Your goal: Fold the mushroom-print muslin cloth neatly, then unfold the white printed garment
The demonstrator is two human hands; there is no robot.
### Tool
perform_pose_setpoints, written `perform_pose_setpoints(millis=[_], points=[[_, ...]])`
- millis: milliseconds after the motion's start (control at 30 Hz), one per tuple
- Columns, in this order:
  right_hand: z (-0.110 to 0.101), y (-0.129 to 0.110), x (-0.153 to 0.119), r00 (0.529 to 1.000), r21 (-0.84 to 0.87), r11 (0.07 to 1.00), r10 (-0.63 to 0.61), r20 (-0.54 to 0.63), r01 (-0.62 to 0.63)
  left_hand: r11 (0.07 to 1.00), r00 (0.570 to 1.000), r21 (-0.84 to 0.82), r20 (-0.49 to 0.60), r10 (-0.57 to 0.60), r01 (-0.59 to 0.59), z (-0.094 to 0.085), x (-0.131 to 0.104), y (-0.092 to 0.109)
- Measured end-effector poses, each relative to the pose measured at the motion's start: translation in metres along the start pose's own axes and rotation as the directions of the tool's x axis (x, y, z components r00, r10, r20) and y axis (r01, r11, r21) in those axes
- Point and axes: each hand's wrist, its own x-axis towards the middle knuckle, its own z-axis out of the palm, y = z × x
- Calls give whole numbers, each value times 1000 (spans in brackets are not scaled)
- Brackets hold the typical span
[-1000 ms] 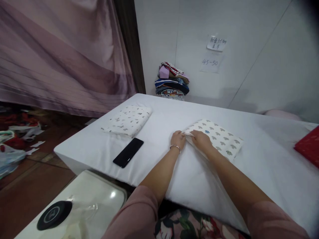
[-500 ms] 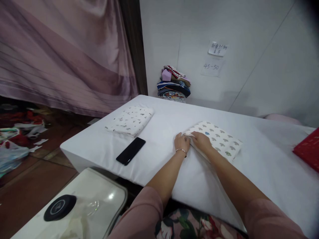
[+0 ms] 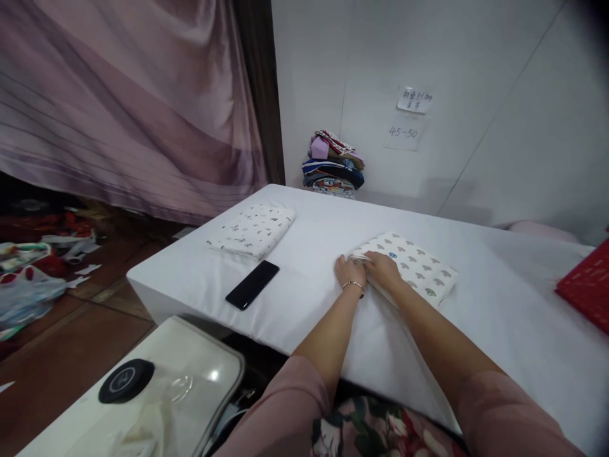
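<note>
A folded white cloth (image 3: 419, 263) with grey mushroom-like shapes and a few blue and green marks lies on the white-covered table (image 3: 304, 317). Both of my hands are at its left corner. My left hand (image 3: 351, 271), with a bracelet at the wrist, is closed on the corner's edge. Beside it my right hand (image 3: 380, 271) pinches the same layered corner, its fingertips partly hidden. Farther left lies a second folded white cloth (image 3: 257, 230) with small dark prints, apart from my hands.
A black phone (image 3: 252, 285) lies left of my hands. Folded textiles (image 3: 333, 162) are stacked by the wall. A red cloth (image 3: 587, 285) is at the right. A white surface (image 3: 190, 346) at lower left holds a round black object (image 3: 126, 381). Plastic bags (image 3: 31, 292) lie on the floor.
The view has shifted slightly. My hands keep hold of the mushroom-print cloth's left corner, almost in the same place, and the cloth lies as before.
</note>
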Motion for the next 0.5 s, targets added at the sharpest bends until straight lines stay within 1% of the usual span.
perform_pose_setpoints(millis=[100,267,367,500], points=[[-1,2,0,1000,27,1000,-5,9,5,999,1000,-34,-19,-25,24,0,3,3],[3,8,3,999,109,994,28,22,-30,998,999,-63,-47,15,-18,2,6,-1],[4,11,4,999,147,988,36,10,-37,998,997,-17,-50,53,-54,1,2,-8],[6,14,5,999,173,984,34,7,-35,992,994,56,10,111,-111,-4,-5,-16]])
